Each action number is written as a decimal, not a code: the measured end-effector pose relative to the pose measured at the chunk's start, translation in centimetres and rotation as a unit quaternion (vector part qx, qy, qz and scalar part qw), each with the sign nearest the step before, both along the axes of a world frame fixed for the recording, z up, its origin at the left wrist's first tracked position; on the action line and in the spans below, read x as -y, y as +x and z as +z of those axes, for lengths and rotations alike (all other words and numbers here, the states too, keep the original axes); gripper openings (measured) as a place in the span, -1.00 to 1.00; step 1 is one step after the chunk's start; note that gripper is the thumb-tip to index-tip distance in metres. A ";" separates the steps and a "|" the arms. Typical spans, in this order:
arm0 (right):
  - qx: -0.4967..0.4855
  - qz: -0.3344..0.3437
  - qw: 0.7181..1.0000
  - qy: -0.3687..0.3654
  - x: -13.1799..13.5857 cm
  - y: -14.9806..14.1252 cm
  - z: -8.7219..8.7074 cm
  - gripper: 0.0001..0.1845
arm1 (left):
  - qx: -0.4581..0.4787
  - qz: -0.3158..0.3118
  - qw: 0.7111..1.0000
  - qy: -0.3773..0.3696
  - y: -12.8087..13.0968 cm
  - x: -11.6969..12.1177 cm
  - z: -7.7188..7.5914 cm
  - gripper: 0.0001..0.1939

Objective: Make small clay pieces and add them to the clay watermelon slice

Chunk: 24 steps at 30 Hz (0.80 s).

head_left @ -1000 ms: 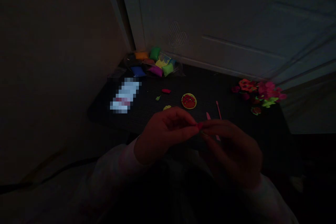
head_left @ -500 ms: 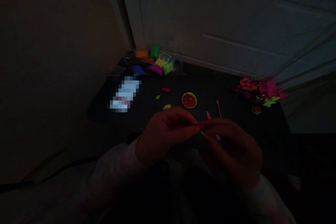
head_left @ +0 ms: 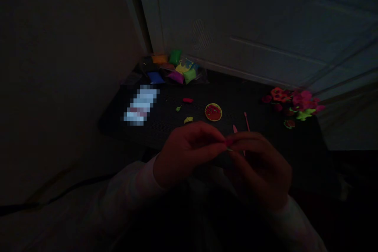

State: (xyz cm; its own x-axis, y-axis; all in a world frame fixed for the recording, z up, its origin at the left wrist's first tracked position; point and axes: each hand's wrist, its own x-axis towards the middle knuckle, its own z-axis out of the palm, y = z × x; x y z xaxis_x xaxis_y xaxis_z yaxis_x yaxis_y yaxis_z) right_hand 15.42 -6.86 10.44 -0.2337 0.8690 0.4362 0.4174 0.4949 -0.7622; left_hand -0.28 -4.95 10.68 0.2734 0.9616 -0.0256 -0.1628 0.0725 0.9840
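Note:
My left hand [head_left: 189, 151] and my right hand [head_left: 262, 165] meet at the fingertips above the dark table. Between them they pinch a small piece of red and green modelling clay [head_left: 228, 142], mostly covered by the fingers. Beyond the hands lies a round yellow-rimmed clay disc [head_left: 213, 112] with red filling and small green bits. A yellow clay scrap [head_left: 188, 119], a green clay piece [head_left: 178, 108] and a red clay lump [head_left: 188, 100] rest to its left. Partly behind my right hand are a pink clay knife [head_left: 235, 128] and a thin pink stick tool [head_left: 247, 121].
Several coloured clay packets [head_left: 176, 57] in clear plastic lie at the back left. A lit, blurred-out phone [head_left: 141, 104] is on the table's left. Colourful clay flowers [head_left: 302, 102] stand at the far right. A pale panelled door [head_left: 251, 19] rises behind the table; the room is very dark.
Both hands stay pinched on the clay piece, with the right hand's fingers shifting slightly. Less green shows between the fingertips now. The objects on the table have not moved.

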 end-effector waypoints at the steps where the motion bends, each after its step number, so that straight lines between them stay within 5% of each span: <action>1: -0.006 -0.003 1.000 0.001 0.0 0.0 -0.1 -0.77 | -0.007 0.001 1.000 0.005 0.0 0.0 0.0 -0.93; 12: -0.038 -0.030 0.999 -0.001 0.2 -0.3 -0.7 -0.79 | -0.051 0.017 0.996 0.068 0.0 0.1 0.0 -0.91; 24: -0.082 -0.044 0.995 0.032 0.3 -0.8 -1.3 -0.71 | -0.060 0.004 0.997 0.051 0.1 0.3 0.0 -0.89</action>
